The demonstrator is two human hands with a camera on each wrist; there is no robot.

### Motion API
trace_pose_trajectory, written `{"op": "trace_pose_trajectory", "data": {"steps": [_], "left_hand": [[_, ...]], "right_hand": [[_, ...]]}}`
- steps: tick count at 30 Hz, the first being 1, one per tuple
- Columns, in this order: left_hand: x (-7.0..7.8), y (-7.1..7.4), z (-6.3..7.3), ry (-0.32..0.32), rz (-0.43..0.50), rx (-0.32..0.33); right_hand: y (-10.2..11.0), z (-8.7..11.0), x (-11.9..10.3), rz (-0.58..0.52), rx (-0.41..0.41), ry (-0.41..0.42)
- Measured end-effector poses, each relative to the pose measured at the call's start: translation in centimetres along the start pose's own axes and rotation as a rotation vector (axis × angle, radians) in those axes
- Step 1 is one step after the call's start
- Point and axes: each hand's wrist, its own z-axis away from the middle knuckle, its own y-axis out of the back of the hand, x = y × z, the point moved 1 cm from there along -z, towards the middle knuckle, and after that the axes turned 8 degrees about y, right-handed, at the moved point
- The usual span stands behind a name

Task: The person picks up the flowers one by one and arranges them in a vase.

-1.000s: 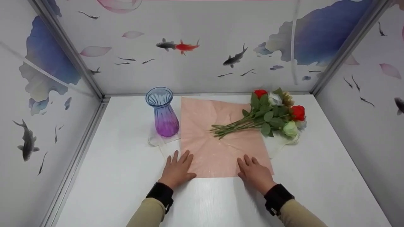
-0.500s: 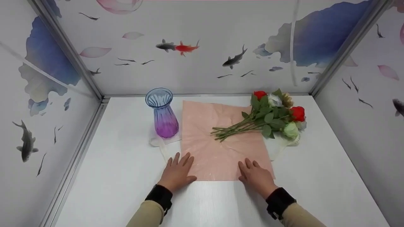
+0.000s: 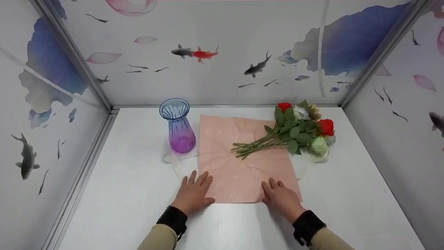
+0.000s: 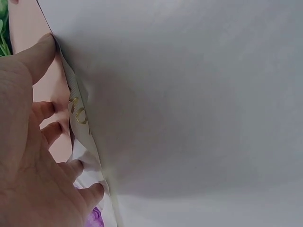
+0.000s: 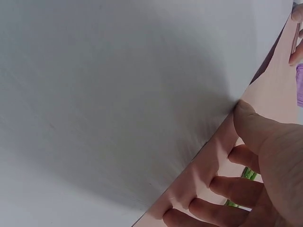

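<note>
White table (image 3: 131,194) — both hands, left (image 3: 193,193) and right (image 3: 281,198), flat on pink paper (image 3: 242,163).

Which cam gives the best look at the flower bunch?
Head view: the whole flower bunch lies across the pink paper's far right corner. Left wrist shows only a green sliver at the edge; right wrist just stem bits between fingers.

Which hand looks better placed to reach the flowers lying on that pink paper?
Probably the right hand: it rests flat on the pink paper on the flowers' side. The left hand lies nearer the vase.
</note>
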Motion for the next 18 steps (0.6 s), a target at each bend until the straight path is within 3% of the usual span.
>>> {"op": "trace_pose_trajectory", "data": {"steps": [10, 14, 18], "left_hand": [[-0.7, 0.8, 0.0, -0.042, -0.006, -0.033], [-1.7, 1.9, -0.6, -0.019, 0.106, 0.01], [-3.1, 4.1, -1.5, 0.078, 0.305, 0.107]], "right_hand": [[-0.5, 0.5, 0.1, 0.064, 0.088, 0.07], [-0.5, 0.5, 0.1, 0.072, 0.093, 0.072], [-0.6, 0.4, 0.2, 0.075, 0.083, 0.065]]}}
